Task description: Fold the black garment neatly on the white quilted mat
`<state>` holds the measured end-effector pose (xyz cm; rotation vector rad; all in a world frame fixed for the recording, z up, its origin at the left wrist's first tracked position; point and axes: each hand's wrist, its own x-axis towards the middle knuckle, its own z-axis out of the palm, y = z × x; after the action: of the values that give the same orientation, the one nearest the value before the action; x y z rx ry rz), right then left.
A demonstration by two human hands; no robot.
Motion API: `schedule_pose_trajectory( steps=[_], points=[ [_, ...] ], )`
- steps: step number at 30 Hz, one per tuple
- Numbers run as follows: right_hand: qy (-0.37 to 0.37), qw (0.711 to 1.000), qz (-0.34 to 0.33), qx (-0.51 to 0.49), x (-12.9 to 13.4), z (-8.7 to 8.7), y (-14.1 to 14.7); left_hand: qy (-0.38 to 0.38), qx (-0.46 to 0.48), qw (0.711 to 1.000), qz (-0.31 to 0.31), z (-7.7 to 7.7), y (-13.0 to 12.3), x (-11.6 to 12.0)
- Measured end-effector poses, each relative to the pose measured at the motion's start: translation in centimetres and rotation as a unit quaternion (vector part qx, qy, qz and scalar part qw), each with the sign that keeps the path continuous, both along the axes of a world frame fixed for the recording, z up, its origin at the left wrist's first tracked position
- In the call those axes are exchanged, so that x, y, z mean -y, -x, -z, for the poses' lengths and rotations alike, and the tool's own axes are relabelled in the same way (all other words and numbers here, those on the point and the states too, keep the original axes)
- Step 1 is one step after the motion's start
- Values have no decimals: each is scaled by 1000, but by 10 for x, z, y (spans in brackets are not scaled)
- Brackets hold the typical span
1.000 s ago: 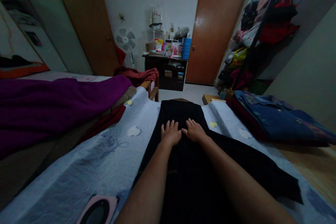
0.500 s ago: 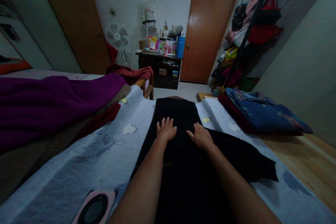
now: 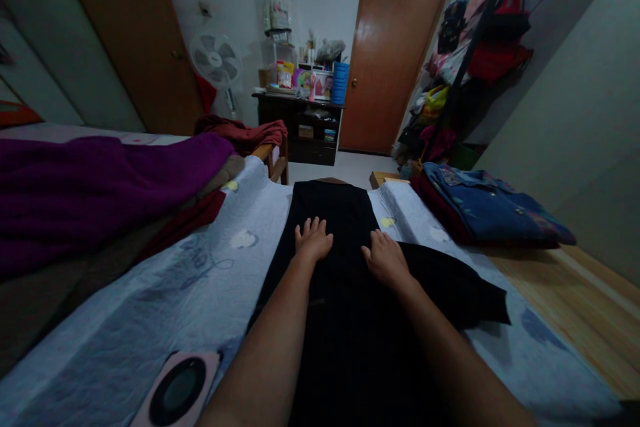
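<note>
Pink device (image 3: 175,390): near left, lying on the pale blue bedding (image 3: 170,300), just beside the left forearm; nothing is touching it that I can see.
Black garment (image 3: 345,347): centre, runs from the near edge of view to the far edge of the bedding; near end out of view.
Done: body is spread out, mostly flat; dark cloth hides finer creases.
Left: black sleeve (image 3: 455,280) juts out right onto the bedding, not laid in. No matching sleeve visible on the left, can't tell if it's underneath. No finished fold visible; I'd call it early.
Right hand (image 3: 386,257): palm down at the garment's right edge by the sleeve, fingers slightly bent, thumb apart; no cloth seen pinched.
Left hand (image 3: 313,240): palm down on the garment's left half, fingers spread, gripping nothing.
Denim garment (image 3: 490,203): far right, folded, on top of dark red cloth (image 3: 440,213).
Purple cloth (image 3: 110,173): far left, loose, not folded.
</note>
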<state>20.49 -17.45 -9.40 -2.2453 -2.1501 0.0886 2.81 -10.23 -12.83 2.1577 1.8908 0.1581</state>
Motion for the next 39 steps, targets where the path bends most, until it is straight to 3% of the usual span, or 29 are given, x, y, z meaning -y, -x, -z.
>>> schedule_pose_trajectory(
  steps=[4,7,19,26,31,34,39],
  points=[
    [-15,996,-67,-55,9,2,39,1,0,1000,2,-1,0,0],
    [-19,994,-86,-57,16,9,53,1,2,1000,3,-1,1,0],
    [21,999,3,-36,36,13,28,6,8,1000,6,1,2,-2],
    [47,998,15,-28,45,8,17,-4,11,1000,5,3,2,-2],
    [89,996,-4,11,28,-11,19,-3,14,1000,2,3,1,-2],
    [60,998,-32,1,9,-18,33,1,15,1000,2,1,2,-1],
    [-16,998,-21,-60,-9,2,60,8,23,1000,9,-1,5,0]
  ],
)
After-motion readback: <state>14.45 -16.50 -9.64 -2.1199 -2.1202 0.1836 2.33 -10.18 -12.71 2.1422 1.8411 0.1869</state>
